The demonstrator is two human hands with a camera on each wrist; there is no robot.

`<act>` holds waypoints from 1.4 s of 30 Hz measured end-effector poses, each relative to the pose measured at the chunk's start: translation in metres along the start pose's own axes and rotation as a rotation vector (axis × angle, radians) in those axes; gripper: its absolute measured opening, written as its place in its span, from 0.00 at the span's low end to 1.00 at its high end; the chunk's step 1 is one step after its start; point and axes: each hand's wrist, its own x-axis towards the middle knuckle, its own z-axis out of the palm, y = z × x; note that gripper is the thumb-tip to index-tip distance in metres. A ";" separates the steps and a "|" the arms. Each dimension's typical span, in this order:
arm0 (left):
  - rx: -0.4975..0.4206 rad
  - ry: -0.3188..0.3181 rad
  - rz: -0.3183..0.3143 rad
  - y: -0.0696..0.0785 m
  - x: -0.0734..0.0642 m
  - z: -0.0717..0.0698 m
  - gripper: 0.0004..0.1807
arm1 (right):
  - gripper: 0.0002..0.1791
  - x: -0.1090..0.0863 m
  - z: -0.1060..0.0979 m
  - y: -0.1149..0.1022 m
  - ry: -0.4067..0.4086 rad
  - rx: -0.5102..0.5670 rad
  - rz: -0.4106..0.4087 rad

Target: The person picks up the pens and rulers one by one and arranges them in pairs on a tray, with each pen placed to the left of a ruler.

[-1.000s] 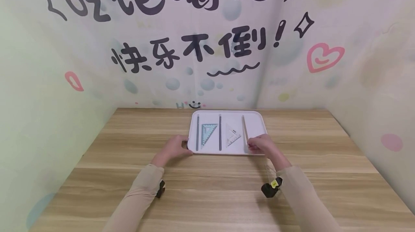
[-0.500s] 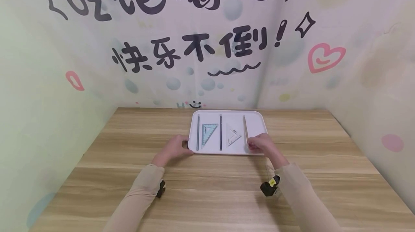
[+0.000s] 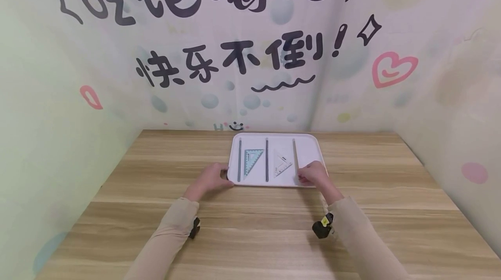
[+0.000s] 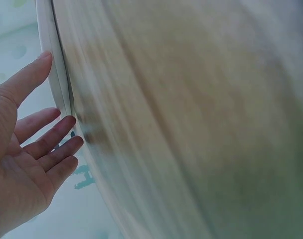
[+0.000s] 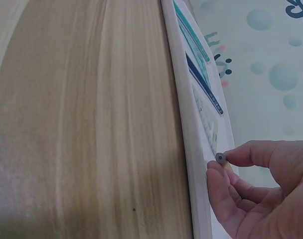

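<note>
A white tray [image 3: 311, 149] lies at the table's back edge. On it, a teal set square [image 3: 247, 168] and a clear set square [image 3: 283, 168] lie between pencils: a grey-green pencil [image 3: 239, 162], a dark pencil [image 3: 267, 162] and a light brown pencil [image 3: 295, 154]. My right hand [image 3: 313, 173] pinches the near end of the brown pencil between thumb and fingers, its round tip [image 5: 221, 158] showing in the right wrist view. At the tray's left front corner, my left hand [image 3: 210, 177] touches the rim with its thumb [image 4: 34, 74], fingers loosely extended along the side.
The wooden table [image 3: 250, 232] stretches out in front of the tray. A patterned wall hanging [image 3: 188, 110] with black writing rises right behind it. A black camera [image 3: 322, 229] sits on the right wrist, another camera [image 3: 194, 228] on the left.
The brown pencil's far end stays put while its near end has swung slightly left, making it less slanted. My right hand and wrist have shifted a little left; the left hand stays.
</note>
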 end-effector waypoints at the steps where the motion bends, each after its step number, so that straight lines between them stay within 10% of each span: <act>1: -0.001 0.000 0.000 0.000 0.000 0.000 0.21 | 0.08 0.000 0.000 0.000 0.008 -0.018 -0.004; 27: 0.002 0.012 0.020 0.000 0.001 0.001 0.20 | 0.06 -0.006 0.014 -0.007 0.174 -0.451 -0.139; 42: 0.008 0.006 0.017 0.002 -0.003 -0.001 0.21 | 0.06 -0.007 0.018 -0.007 0.186 -0.482 -0.140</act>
